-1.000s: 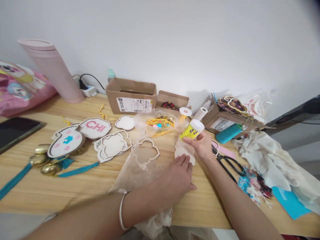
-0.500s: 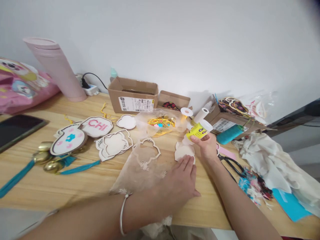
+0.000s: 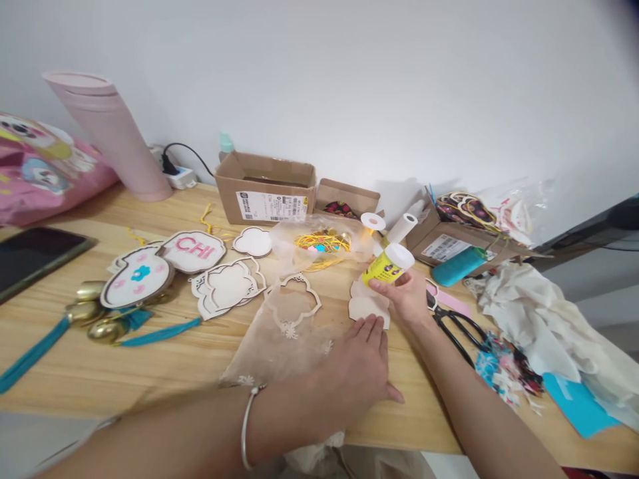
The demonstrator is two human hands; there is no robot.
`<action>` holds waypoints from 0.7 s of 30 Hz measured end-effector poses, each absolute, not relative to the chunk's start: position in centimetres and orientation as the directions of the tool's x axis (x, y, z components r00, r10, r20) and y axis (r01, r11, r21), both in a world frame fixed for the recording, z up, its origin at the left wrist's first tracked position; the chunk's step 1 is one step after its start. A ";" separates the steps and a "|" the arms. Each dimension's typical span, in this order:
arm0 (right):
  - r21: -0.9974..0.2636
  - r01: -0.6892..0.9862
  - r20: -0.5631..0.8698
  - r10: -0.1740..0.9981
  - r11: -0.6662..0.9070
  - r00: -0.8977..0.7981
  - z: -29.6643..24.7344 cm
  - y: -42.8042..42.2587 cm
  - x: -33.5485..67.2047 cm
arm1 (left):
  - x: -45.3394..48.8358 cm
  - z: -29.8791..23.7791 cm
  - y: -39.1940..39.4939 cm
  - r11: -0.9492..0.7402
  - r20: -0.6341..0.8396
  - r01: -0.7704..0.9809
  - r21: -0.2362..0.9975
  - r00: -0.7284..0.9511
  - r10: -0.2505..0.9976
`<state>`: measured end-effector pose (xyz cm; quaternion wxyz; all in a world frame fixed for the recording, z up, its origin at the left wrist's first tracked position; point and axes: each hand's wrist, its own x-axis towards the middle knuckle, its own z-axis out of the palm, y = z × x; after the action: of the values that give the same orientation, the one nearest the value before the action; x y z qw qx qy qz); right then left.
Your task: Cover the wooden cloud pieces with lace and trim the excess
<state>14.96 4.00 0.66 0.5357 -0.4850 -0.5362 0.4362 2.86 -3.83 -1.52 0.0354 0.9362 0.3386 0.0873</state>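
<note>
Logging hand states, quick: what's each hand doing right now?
Left hand: open, touching the white scalloped piece.
Right hand: closed around the yellow glue stick.

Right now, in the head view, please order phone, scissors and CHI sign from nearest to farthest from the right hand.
1. Scissors, beside the right hand, on its right.
2. CHI sign, left of centre.
3. Phone, at left edge.

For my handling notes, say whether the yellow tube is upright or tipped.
Tipped: the yellow tube leans in the right hand, white end toward the picture's upper right, other end toward the pale piece.
</note>
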 end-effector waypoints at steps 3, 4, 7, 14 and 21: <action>-0.984 0.063 0.173 0.982 0.168 0.070 0.7 3.9 14.9 | 2.9 -1.4 -3.8 -0.762 0.139 0.632 0.140 0.750 0.647; -0.984 0.066 0.171 0.983 0.167 0.063 0.6 3.9 14.8 | 2.9 -1.3 -3.8 -0.761 0.134 0.632 0.144 0.750 0.648; -0.985 0.093 0.152 0.987 0.146 0.057 0.7 3.9 14.8 | 2.8 -1.1 -3.8 -0.765 0.112 0.624 0.159 0.758 0.642; -0.986 0.115 0.128 0.990 0.121 0.051 1.1 3.5 14.6 | 2.7 -1.1 -3.8 -0.778 0.148 0.613 0.138 0.764 0.628; -0.990 0.081 0.112 0.993 0.115 -0.038 1.3 3.2 14.5 | 2.7 -0.5 -3.7 -0.786 0.094 0.604 0.129 0.782 0.616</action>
<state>14.50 3.22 1.27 0.4982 -0.4827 -0.5563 0.4576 2.69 -3.70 -0.53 0.0457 0.9428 0.3236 0.0658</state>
